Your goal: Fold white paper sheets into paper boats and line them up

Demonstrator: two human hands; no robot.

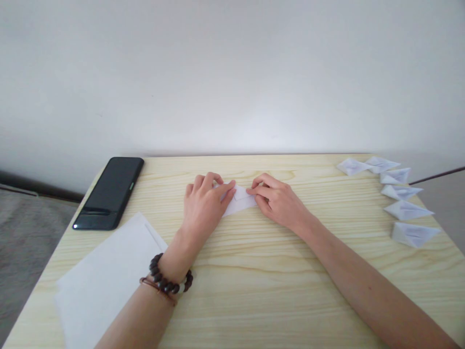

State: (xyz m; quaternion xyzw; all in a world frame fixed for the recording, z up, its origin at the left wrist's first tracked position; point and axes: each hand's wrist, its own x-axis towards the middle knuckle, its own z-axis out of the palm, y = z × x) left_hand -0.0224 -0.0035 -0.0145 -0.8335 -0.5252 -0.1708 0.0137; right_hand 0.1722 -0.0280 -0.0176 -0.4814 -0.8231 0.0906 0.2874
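A small piece of folded white paper [240, 206] lies on the wooden table between my two hands. My left hand [205, 196] grips its left side, thumb and fingers closed on the edge. On the other side, my right hand [274, 196] pinches the right end between thumb and fingertips. A flap with a slanted crease shows in the middle of the paper. My fingers hide both of its ends. Dark beads and a thin brown band circle my left wrist.
Several folded paper boats [401, 192] line the table's right side. A black smartphone [109, 194] lies at the back left. White paper sheets [109, 271] rest at the front left, partly under my left forearm. A pale wall [232, 77] rises behind the wooden table [254, 300].
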